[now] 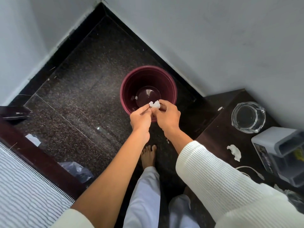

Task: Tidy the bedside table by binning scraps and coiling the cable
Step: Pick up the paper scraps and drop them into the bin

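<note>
Scrap: I see the tissue scrap (pixel 154 104) above the maroon bin (pixel 122 89).
Left hand (pixel 140 117): pinches the scrap.
Right hand (pixel 167 116): pinches it too.
Surface: bedside table (pixel 220 129) holds a second scrap (pixel 234 152), cable (pixel 246 167).
Room: speckled stone floor (pixel 74 96).

The dark speckled floor (pixel 74 96) carries a maroon bin (pixel 121 94) close to the wall. A paper scrap (pixel 32 140) lies on the floor just beside the bed frame (pixel 41 159), and a crumpled plastic bag (pixel 77 171) lies against the frame nearer the camera. A bare foot (pixel 148 157) stands on the floor on the near side of the bin.

At right, the dark table (pixel 218 137) stands against the wall. On it are a glass ashtray (pixel 248 117), a grey box (pixel 279 152) just beside it, a tissue wad (pixel 234 152) left of the box, a white fleck (pixel 220 108) at the far corner, and a white cable (pixel 246 168), partly hidden by a sleeve.
</note>
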The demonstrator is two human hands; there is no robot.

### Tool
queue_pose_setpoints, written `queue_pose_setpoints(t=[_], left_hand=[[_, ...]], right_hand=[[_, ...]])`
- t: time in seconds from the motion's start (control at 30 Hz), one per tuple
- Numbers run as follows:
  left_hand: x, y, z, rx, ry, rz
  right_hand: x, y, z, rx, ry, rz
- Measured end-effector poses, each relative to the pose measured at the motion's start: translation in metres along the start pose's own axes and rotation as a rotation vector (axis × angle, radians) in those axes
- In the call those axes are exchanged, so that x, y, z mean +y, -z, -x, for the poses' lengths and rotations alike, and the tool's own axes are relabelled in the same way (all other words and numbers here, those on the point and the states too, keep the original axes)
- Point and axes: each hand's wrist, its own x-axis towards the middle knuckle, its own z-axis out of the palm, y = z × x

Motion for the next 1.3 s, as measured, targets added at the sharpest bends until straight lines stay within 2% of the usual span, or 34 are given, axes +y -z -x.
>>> queue_pose_setpoints(t=[0.3, 0.47, 0.7, 1.0, 1.1, 1.3], left_hand=[[-0.006, 0.008, 0.008, 0.005, 0.003, -0.014], [-0.009, 0.006, 0.036, -0.068, -0.06, -0.018], [-0.04, -0.031, 0.109, -0.271, -0.194, -0.192], [-0.094, -0.092, 0.159, -0.462, -0.54, -0.733], [-0.1, -0.107, 0.163, -0.497, -0.614, -0.839], [-0.106, -0.125, 0.161, -0.569, -0.721, -1.048]], right_hand=[[0.002, 0.002, 0.01, -0.019, -0.059, 0.0], [0.003, 0.031, 0.043, 0.008, 0.016, -0.087], [0.035, 0.11, 0.098, 0.29, 0.029, -0.234], [0.106, 0.189, 0.126, 0.594, 0.052, -0.102], [0.122, 0.203, 0.121, 0.586, 0.048, -0.038], [0.134, 0.215, 0.107, 0.393, -0.016, 0.055]])
